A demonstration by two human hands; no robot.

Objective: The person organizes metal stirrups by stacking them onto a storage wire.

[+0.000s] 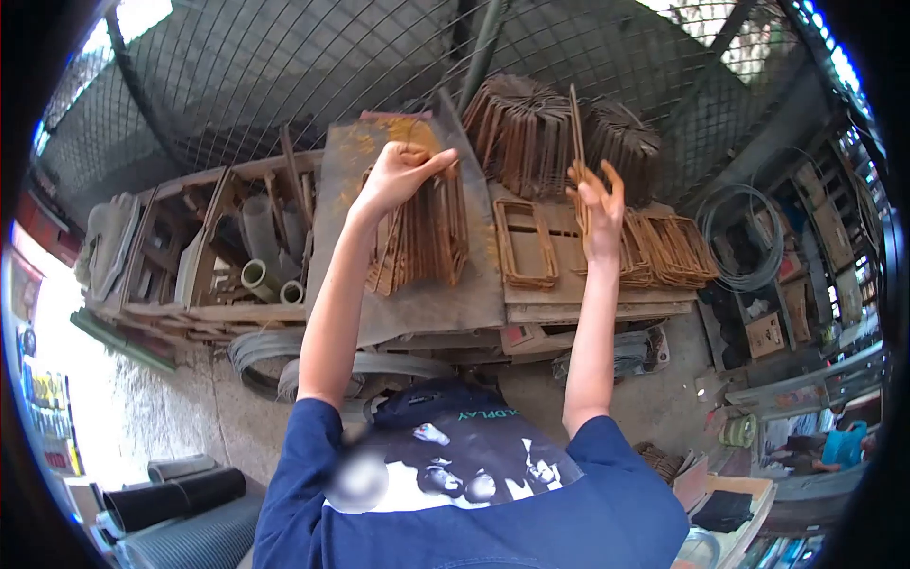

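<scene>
My left hand (406,177) is closed, thumb against curled fingers, above a stack of rusty rebar stirrups (422,242) on a metal sheet (346,284). Whatever it may pinch is hidden. Seen almost edge-on, a thin rusty rebar stirrup (575,128) rises from the fingers of my right hand (599,204), which grips it with some fingers extended. Below that hand, more flat rectangular stirrups (675,248) overlap on the wooden bench (607,302). A few stirrups (524,244) lie between the two hands.
Big bundles of bent rusty stirrups (521,137) stand at the back against the wire mesh fence (379,66). Wooden compartments (171,256) with pipes (258,277) are at left. Wire coils (744,237) hang right; others (261,360) lie under the bench.
</scene>
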